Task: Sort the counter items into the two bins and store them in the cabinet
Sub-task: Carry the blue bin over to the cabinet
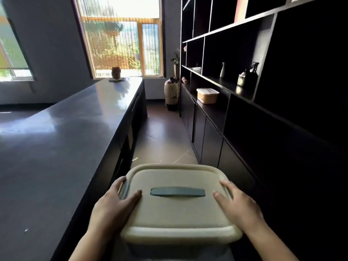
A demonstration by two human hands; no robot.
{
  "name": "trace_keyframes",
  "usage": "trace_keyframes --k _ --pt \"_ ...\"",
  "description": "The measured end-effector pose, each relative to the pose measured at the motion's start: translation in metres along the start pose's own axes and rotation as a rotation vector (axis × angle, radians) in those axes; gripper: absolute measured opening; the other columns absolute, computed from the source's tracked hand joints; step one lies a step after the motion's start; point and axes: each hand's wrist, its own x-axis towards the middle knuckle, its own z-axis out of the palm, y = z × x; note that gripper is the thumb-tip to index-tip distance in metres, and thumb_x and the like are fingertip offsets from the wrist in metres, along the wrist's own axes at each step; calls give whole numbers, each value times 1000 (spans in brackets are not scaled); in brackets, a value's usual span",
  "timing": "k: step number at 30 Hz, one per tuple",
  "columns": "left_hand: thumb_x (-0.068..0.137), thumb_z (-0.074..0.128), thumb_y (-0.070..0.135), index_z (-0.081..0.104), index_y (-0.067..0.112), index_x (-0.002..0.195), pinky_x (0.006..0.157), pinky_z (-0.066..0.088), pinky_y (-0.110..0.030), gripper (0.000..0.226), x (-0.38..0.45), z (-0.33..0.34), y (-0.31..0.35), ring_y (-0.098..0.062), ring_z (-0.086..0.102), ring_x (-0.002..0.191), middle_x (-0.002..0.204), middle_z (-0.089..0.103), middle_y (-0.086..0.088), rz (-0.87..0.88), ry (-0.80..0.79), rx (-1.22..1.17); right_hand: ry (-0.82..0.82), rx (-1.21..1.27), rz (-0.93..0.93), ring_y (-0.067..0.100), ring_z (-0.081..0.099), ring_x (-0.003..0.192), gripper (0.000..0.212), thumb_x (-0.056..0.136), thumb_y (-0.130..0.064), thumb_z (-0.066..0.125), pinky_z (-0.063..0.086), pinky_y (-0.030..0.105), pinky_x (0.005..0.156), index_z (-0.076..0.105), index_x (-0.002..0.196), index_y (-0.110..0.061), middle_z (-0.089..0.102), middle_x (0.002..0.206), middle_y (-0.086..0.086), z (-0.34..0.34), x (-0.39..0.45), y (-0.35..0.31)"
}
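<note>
Carrying a lidded beige bin (177, 202) in the aisle between the dark worktop (62, 140) and the cabinet (263, 102), the left hand (114, 202) and right hand (239, 202) clasp its two sides, thumbs lying on the lid, fingers (120, 182) curled over the edges. A second bin (207, 95) sits on the cabinet ledge.

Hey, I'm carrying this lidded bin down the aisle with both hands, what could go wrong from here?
1. The left hand and right hand grip the beige bin at its lid edges, not the handle; it might slip.
2. The bin hides the floor ahead; a small scrap lies there.
</note>
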Motion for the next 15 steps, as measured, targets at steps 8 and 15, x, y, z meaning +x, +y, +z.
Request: trace_keyframes --k 8,15 --pt "71 64 65 43 42 134 80 44 -34 69 162 58 35 -22 61 110 124 64 4 70 3 -23 106 51 10 27 61 109 51 92 -48 51 44 28 82 40 141 -37 67 119 4 15 170 -19" --pt "71 70 59 48 37 132 82 43 -35 68 290 117 70 -22 60 111 123 64 2 18 -32 -56 143 94 3 22 62 102 48 94 -47 49 44 27 77 40 139 -35 68 113 -2 24 333 -22"
